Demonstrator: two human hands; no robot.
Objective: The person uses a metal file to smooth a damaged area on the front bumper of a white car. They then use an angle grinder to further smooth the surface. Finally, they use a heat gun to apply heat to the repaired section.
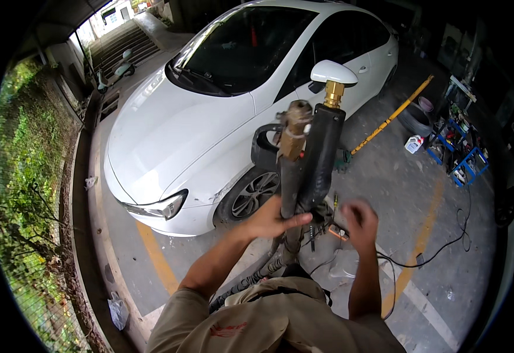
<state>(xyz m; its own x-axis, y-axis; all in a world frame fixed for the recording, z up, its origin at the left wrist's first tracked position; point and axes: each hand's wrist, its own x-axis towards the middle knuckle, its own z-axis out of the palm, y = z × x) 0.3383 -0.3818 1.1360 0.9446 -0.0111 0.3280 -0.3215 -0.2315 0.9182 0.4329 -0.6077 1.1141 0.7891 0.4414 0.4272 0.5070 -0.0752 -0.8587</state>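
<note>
While the left hand (pixel 272 220) grips the black, brass-tipped hose tool (pixel 319 156) low on its stiff, probably heavy shaft before the white car (pixel 174 123), the right hand (pixel 360 222) hovers blurred beside it, seemingly loosely curled.

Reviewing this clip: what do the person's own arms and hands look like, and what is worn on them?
Both forearms come up from the lower edge and are bare. The left hand and right hand wear no gloves; no watch, ring or band shows, though the right hand is motion-blurred. Short khaki sleeves end above the elbows, part of a khaki shirt with a reddish smear on the front.
</note>
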